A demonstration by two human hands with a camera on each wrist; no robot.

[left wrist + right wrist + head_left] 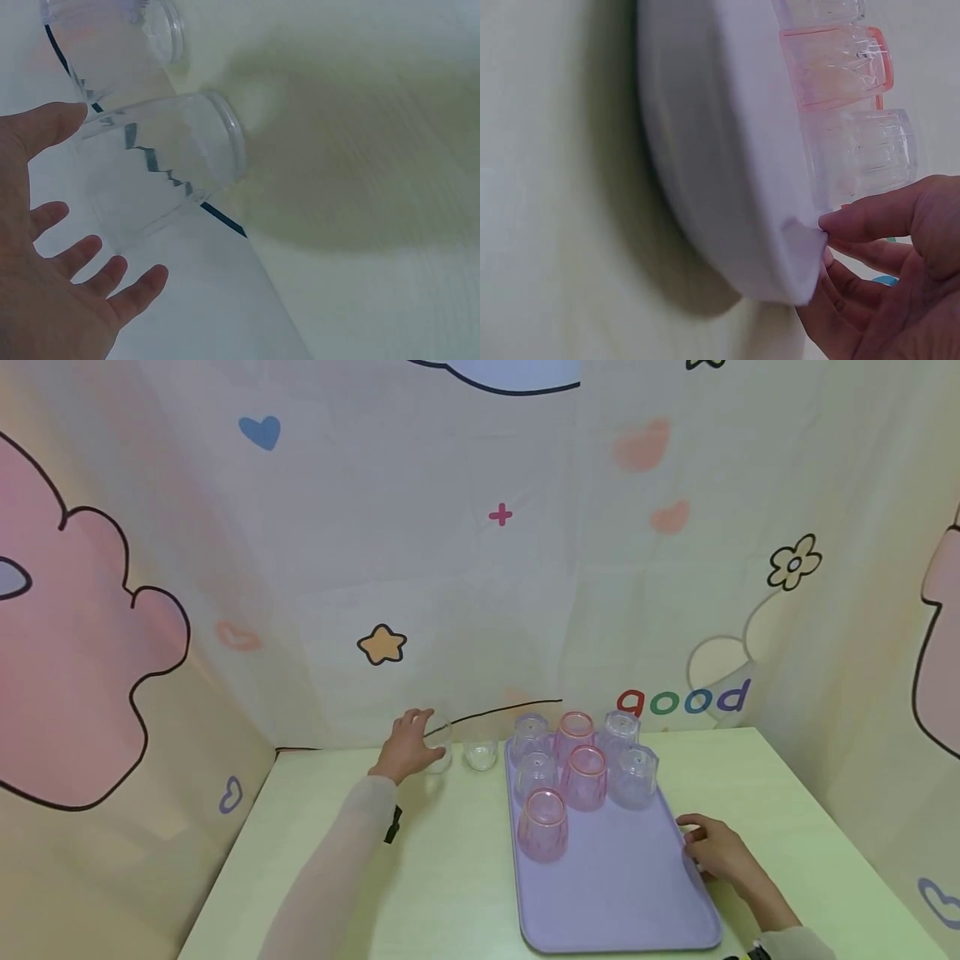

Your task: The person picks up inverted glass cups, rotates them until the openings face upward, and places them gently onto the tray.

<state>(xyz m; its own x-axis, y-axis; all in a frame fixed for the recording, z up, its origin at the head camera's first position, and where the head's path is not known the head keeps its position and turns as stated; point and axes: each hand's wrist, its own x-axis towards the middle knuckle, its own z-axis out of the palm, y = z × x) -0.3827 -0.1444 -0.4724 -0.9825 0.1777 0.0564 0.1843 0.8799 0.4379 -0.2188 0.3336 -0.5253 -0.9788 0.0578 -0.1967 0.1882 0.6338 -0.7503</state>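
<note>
At the back of the table my left hand (405, 745) reaches around a clear glass (439, 752) that stands on the tabletop. The left wrist view shows my thumb by the upper edge of this glass (161, 161), with the other fingers spread apart on its far side. A second clear glass (481, 754) stands just to its right. My right hand (718, 850) pinches the right rim of a purple tray (615, 893) between thumb and fingers, seen close in the right wrist view. Several clear glasses (635, 777) and pink glasses (585, 779) stand toward the tray's back.
A pink glass (543, 827) stands nearest the front among those on the tray. The pale table (442, 877) ends at a printed cloth backdrop (465, 610) right behind the glasses. More of the cloth closes off both sides.
</note>
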